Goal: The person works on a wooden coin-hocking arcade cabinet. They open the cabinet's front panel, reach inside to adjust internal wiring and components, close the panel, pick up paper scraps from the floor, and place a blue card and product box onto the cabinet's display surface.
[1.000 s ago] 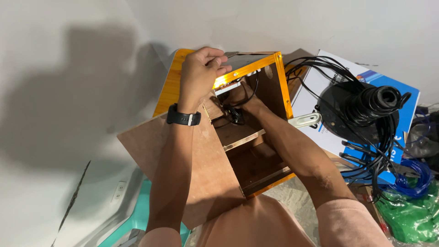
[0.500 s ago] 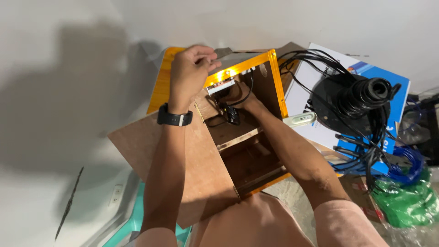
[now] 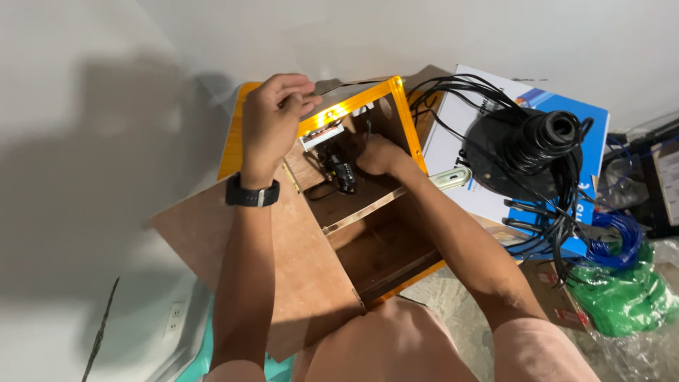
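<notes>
Left hand [image 3: 272, 117] grips the wooden box [image 3: 353, 212] rim; right hand [image 3: 378, 154] reaches inside.

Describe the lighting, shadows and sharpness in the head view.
Head view: bright, fairly even light; a broad soft shadow on the white wall left of the wooden box; glare on its orange rim; box interior dimmer. Left hand, right hand and black cables are sharp; no motion blur.

wall [image 3: 495, 28]: white, bare | floor [image 3: 453, 297]: grey | shadow [image 3: 106, 177]: left
</notes>
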A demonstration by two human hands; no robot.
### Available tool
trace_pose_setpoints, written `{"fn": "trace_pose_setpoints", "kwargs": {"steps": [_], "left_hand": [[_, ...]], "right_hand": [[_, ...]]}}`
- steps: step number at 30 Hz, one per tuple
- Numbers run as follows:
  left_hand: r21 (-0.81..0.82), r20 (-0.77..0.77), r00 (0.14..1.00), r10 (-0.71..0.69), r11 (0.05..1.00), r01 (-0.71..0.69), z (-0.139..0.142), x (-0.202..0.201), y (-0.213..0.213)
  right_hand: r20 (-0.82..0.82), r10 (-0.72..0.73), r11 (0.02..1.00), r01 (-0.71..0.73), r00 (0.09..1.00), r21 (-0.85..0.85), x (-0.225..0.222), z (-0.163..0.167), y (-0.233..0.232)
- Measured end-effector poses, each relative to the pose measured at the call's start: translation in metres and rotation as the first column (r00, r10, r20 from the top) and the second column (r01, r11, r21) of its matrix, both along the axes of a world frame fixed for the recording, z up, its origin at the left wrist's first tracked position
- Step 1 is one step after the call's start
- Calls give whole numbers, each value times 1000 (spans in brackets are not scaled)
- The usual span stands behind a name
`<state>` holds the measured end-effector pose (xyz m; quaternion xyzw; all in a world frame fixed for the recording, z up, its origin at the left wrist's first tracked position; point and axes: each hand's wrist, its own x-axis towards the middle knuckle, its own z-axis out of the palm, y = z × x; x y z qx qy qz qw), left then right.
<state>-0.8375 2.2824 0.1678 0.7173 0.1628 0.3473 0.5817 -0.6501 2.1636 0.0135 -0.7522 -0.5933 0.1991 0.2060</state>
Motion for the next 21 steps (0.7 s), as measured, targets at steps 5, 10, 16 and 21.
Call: {"fn": "trace_pose_setpoints", "kwargs": {"steps": [5,10,16,21], "left_hand": [[51,-6,999,42,998,-42,4,-1,-8],[104,25,997,75,991,-78,3,2,-13],[57,29,999,29,998,-31,-3,4,-5],[250,-72,992,99,965,-78,-13,4,-17]], "right_hand": [[-163,-125,990,114,979,-79,-15,38,-41],[-504,-141,988,88,852,-127,-13,73,-75],[0,249,964,-248,968,92,-41,50,-103],[657,14,973,-162,754,165,-77,7,-99]]}}
